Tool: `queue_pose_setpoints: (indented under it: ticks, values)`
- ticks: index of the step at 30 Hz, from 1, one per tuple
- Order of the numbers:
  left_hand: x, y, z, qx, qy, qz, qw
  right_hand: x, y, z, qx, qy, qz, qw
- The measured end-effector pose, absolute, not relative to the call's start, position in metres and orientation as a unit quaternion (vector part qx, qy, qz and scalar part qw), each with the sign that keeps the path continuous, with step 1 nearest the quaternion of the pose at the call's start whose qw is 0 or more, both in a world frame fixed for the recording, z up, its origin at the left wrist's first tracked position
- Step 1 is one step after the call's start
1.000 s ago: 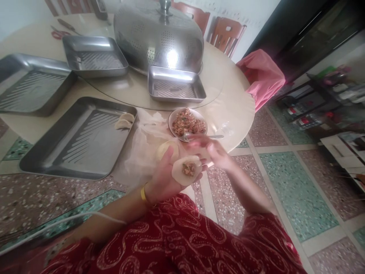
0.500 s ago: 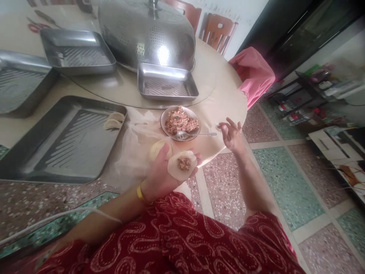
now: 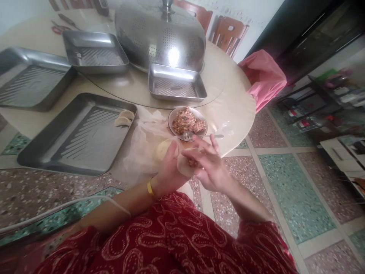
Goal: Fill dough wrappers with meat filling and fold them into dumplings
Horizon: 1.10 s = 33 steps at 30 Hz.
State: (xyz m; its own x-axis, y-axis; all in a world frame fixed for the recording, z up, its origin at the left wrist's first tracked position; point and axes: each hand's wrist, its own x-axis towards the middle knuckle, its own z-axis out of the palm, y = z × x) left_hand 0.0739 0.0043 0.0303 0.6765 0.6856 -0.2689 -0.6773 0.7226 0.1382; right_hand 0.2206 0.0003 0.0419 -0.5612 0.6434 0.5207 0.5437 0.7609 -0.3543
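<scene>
- Two hands meet just above the near edge of the round table [image 3: 236, 102]: the left hand [image 3: 168, 173] lies palm up, cupped under a filled dumpling wrapper [image 3: 185, 164], and the right hand [image 3: 209, 167] has its fingers closed over the wrapper's right side, so both are gripping it.
- Thin, soft dough like this looks light and easily torn (a moist spoonful of filling sits in the middle), so in my judgement it is best taken by the bare rim, with pinching pressure kept off the filled centre.
- Just left of the left thumb, a stack of plain wrappers [image 3: 164, 147] rests on a crumpled plastic sheet [image 3: 139, 148].
- Slightly farther off, a small bowl of minced filling [image 3: 187, 121] stands with a metal spoon [image 3: 199, 136] resting on its near rim.
- Left of that, a large steel tray [image 3: 76, 137] holds two folded dumplings [image 3: 124, 118] in its far right corner.
- Farther still, three more steel trays [image 3: 176, 82] and a perforated dome cover [image 3: 159, 34] sit on the table; a pink cloth [image 3: 264, 76] hangs at the far right edge.
</scene>
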Motion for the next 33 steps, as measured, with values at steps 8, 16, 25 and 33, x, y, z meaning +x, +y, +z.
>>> queue_pose_setpoints:
  ticks: [8, 16, 25, 33]
  values:
    - [0.053, 0.009, 0.034, -0.031, 0.139, 0.393, 0.909, 0.210, -0.007, 0.020, -0.255, -0.915, 0.001, 0.311]
    - [0.051, 0.011, 0.035, -0.057, 0.142, 0.407, 0.901, 0.204, -0.011, 0.010, -0.263, -0.918, -0.027, 0.295]
    - [0.042, 0.013, 0.042, -0.020, 0.181, 0.447, 0.876, 0.227, -0.020, 0.001, -0.269, -0.911, -0.051, 0.309]
    - [0.039, 0.015, 0.045, 0.011, 0.156, 0.442, 0.883, 0.238, -0.014, -0.004, -0.272, -0.902, -0.106, 0.320]
